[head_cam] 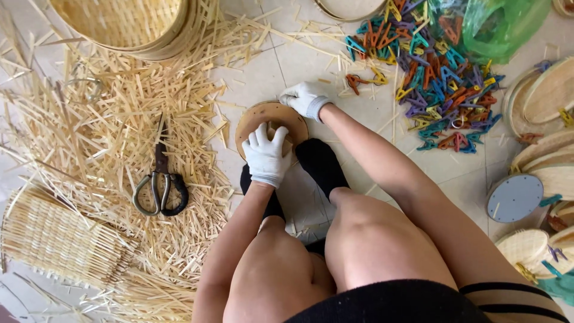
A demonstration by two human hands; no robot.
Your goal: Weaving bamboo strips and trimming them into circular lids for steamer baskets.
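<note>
2 white-gloved hands work at a round wooden disc (272, 122) that lies flat on the tiled floor (299, 66), just ahead of 2 black-socked feet (320, 164) and the person's bare knees. The left hand (266, 157) rests on the near side of the disc with its fingers pressed down on it; whether they pinch anything is hidden. The right hand (306, 98) curls over the far right rim of the disc, fingers bent around the edge. The hands sit apart, 1 on each side of the disc. Left of them, black-handled scissors (160, 185) lie on a wide litter of bamboo strips (101, 125), with a half-woven basket (57, 236) nearer the lower corner. To the right lie stacked woven lids (541, 167). Farther off sit a heap of coloured plastic clips (436, 84), a green plastic bag (502, 24) and a large round bamboo basket (128, 24).
</note>
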